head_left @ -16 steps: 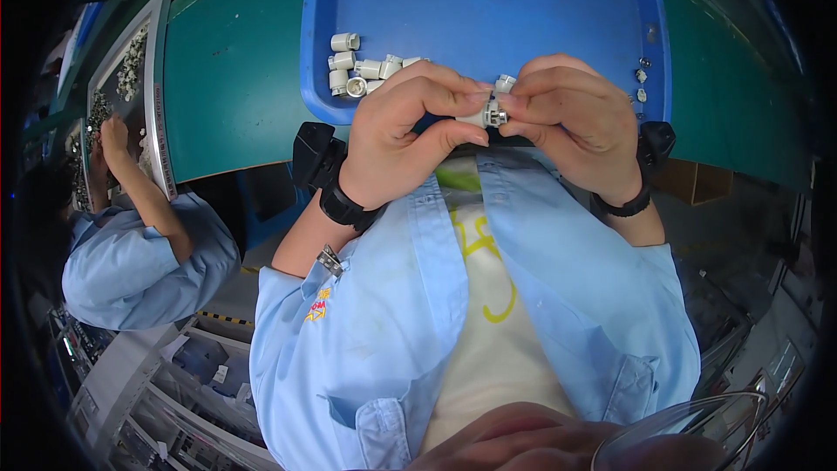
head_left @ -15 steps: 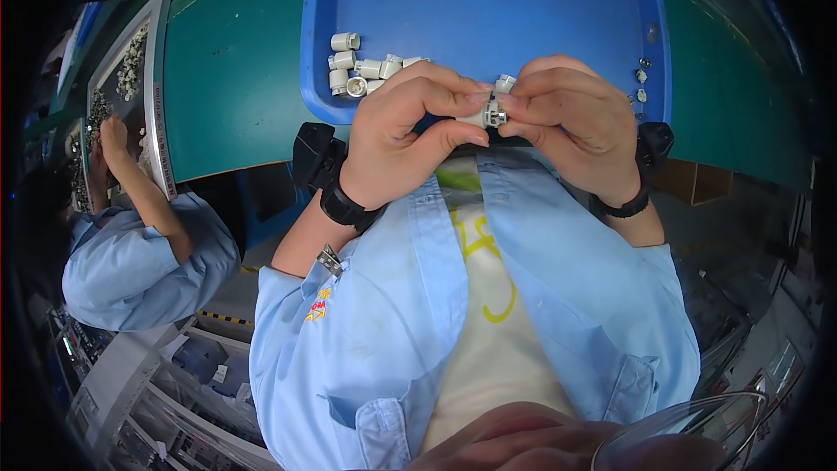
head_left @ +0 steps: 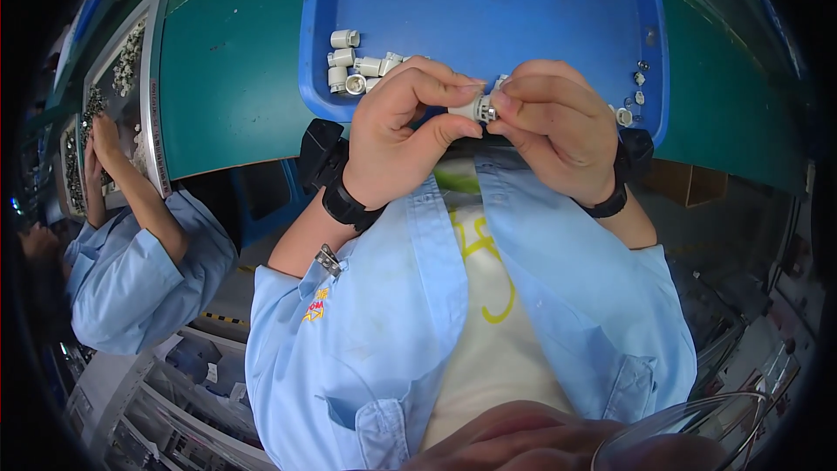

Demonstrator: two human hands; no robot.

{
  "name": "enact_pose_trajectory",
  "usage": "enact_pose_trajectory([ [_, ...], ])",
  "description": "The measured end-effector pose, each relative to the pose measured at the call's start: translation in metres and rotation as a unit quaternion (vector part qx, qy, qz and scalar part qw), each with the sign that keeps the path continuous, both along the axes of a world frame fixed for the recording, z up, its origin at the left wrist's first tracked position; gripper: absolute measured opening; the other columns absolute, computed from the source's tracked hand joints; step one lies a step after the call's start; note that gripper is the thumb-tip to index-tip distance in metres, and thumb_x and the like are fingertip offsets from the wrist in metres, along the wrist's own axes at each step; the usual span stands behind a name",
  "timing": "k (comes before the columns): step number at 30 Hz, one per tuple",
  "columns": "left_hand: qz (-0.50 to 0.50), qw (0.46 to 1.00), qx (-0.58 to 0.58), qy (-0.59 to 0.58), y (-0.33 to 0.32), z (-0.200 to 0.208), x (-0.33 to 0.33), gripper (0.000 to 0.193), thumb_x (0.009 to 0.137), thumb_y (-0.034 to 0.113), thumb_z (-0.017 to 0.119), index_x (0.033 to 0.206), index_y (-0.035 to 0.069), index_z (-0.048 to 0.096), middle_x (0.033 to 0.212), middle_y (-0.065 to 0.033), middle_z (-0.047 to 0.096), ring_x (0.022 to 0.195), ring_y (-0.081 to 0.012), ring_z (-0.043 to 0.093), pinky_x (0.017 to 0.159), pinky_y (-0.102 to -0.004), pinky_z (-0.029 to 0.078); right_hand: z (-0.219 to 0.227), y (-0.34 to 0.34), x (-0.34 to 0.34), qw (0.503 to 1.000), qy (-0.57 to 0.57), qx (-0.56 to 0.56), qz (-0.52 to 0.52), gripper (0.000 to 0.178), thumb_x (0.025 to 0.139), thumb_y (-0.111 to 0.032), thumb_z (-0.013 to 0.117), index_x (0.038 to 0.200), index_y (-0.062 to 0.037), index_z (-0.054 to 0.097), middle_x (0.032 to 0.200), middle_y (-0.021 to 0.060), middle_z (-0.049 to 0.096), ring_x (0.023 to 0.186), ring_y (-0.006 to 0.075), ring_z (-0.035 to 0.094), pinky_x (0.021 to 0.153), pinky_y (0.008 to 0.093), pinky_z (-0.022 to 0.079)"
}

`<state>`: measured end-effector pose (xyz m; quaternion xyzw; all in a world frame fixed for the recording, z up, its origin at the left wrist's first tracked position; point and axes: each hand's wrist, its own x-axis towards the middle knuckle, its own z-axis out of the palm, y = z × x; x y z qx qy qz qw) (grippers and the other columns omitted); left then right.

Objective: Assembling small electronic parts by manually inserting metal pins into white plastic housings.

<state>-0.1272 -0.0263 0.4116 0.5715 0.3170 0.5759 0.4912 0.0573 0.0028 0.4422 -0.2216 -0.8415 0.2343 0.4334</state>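
My left hand (head_left: 397, 135) pinches a small white cylindrical part (head_left: 466, 111) between thumb and fingers, over the near edge of the blue tray (head_left: 309, 44). The cylinder lies sideways, and its silvery metal end (head_left: 486, 108) points to the right. Thumb and fingertips of my right hand (head_left: 562, 126) close on that metal end. A second small white piece (head_left: 500, 82) shows by the right fingertips, mostly hidden by them. Several similar white cylinders (head_left: 343, 58) lie in the tray beyond my left hand, one with its hollow end up.
Small metal and white bits (head_left: 640, 79) line the tray's right side, with a white ring-like piece (head_left: 623, 116) near my right wrist. The tray sits on a green tabletop (head_left: 227, 61). At left, a co-worker's hands (head_left: 105, 139) reach into a metal-framed tray (head_left: 155, 113) of small parts.
Both hands have shifted slightly left, and the cylinder's metal end is now more covered by my right fingers. A white ring-like piece by my right wrist has come into sight.
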Motion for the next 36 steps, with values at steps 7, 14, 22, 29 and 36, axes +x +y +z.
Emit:
enact_pose_trajectory([
  [7, -0.062, 0.995, 0.032, 0.067, 0.006, 0.005, -0.013, 0.021, 0.073, 0.007, 0.072, 0.087, 0.001, 0.058, 0.091, -0.0099, 0.06, 0.08, -0.0166, 0.06, 0.069, -0.0247, 0.049, -0.002, 0.005, 0.002, 0.997, 0.02, -0.048, 0.051, 0.021, 0.07, -0.001, 0.071, 0.09, -0.001, 0.061, 0.085, 0.0091, 0.061, 0.078, 0.025, 0.058, 0.068, 0.0306, 0.047],
  [14, -0.017, 0.999, -0.027, 0.034, -0.005, 0.008, -0.012, 0.022, 0.073, 0.006, 0.071, 0.089, 0.0, 0.058, 0.09, -0.0086, 0.06, 0.078, -0.0135, 0.059, 0.068, -0.0236, 0.049, 0.0, -0.006, -0.006, 0.995, 0.029, -0.098, -0.002, 0.016, 0.075, -0.003, 0.067, 0.089, 0.0011, 0.06, 0.084, 0.0101, 0.061, 0.079, 0.0231, 0.057, 0.069, 0.031, 0.046],
  [22, -0.026, 0.997, -0.069, -0.024, -0.008, 0.009, -0.011, 0.021, 0.075, 0.005, 0.07, 0.09, 0.0, 0.057, 0.09, -0.0089, 0.059, 0.08, -0.0139, 0.059, 0.07, -0.024, 0.05, 0.006, -0.014, -0.009, 0.991, 0.002, -0.133, -0.031, 0.016, 0.077, -0.003, 0.066, 0.091, 0.0012, 0.059, 0.085, 0.0106, 0.06, 0.08, 0.0223, 0.055, 0.069, 0.0298, 0.045],
  [29, -0.021, 0.997, 0.033, 0.066, -0.004, 0.008, -0.016, 0.02, 0.075, 0.003, 0.069, 0.091, 0.0, 0.057, 0.093, -0.009, 0.058, 0.082, -0.0136, 0.059, 0.071, -0.0246, 0.05, 0.005, -0.012, -0.009, 0.991, 0.022, -0.134, -0.012, 0.016, 0.077, -0.003, 0.066, 0.091, 0.0001, 0.059, 0.085, 0.0093, 0.06, 0.08, 0.0219, 0.055, 0.069, 0.0298, 0.045],
  [36, -0.059, 0.998, -0.018, 0.015, -0.004, 0.003, -0.014, 0.019, 0.077, 0.0, 0.066, 0.093, 0.0, 0.056, 0.096, -0.0088, 0.057, 0.083, -0.0126, 0.058, 0.072, -0.0247, 0.05, 0.0, -0.005, -0.009, 0.991, 0.039, -0.124, 0.022, 0.017, 0.076, -0.003, 0.066, 0.092, -0.0005, 0.06, 0.086, 0.0098, 0.06, 0.082, 0.0224, 0.055, 0.071, 0.0307, 0.045],
])
